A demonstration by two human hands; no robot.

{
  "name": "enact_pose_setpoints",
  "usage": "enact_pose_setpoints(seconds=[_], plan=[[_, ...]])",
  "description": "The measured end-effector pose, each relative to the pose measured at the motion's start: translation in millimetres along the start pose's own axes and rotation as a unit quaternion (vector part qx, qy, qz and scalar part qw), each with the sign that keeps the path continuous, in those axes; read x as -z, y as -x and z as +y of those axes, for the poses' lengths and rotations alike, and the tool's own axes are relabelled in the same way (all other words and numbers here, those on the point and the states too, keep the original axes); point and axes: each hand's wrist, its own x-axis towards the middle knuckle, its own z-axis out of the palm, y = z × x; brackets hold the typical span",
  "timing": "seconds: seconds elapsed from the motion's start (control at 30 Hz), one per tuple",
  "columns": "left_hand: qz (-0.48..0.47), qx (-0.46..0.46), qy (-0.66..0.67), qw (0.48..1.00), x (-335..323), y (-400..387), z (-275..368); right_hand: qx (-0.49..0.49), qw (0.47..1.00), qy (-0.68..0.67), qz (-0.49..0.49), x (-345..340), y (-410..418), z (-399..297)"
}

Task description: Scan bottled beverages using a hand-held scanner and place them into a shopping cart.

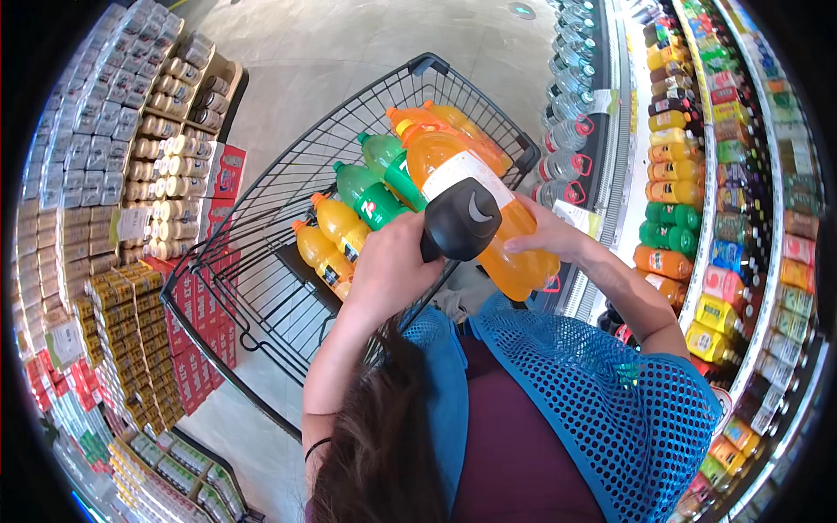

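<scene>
My right hand (548,230) grips a large plastic bottle of orange drink (472,171) around its lower part. The bottle is tilted, its yellow cap pointing away from me and its base towards my chest. In my left hand (394,267) is a black handheld scanner (463,219), whose head overlaps the bottle's white label in this view. Below both hands stands a black wire shopping cart (428,63). Inside it, green 7UP bottles (378,204) lie between orange drink bottles (323,253) at the near left and more orange bottles (465,125) on the far side.
Lit drink shelves (673,173) run along the right, with clear water jugs (567,134) on the floor before them. To the left rise stacked cans (127,314), red cartons (203,314) and a rack of pale bottles (176,212). Grey floor (314,33) extends beyond the cart.
</scene>
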Motion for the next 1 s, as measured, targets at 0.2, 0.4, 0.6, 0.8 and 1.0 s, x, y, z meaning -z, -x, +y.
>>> enact_pose_setpoints(seconds=[0.2, 0.4, 0.6, 0.8, 1.0], plan=[[0.027, -0.079, 0.039, 0.996, -14.9, 38.4, -22.1, 0.019, 0.996, -0.083, 0.039, -44.8, 36.5, 42.5], [0.071, 0.043, 0.488, 0.869, -31.2, 61.5, -52.4, 0.098, 0.943, -0.318, 0.023, -109.5, 66.3, 93.9], [0.029, 0.055, 0.503, 0.862, -63.8, 53.6, -34.5, 0.207, 0.895, -0.39, 0.059, -117.6, 103.5, 113.5], [-0.095, -0.013, 0.5, 0.861, -115.0, 13.9, 41.3, 0.316, 0.857, -0.375, 0.156, -90.9, 155.8, 121.0], [-0.324, -0.02, 0.564, 0.76, -222.0, -66.5, 94.9, 0.371, 0.78, -0.478, 0.161, -27.5, 207.5, 179.7]])
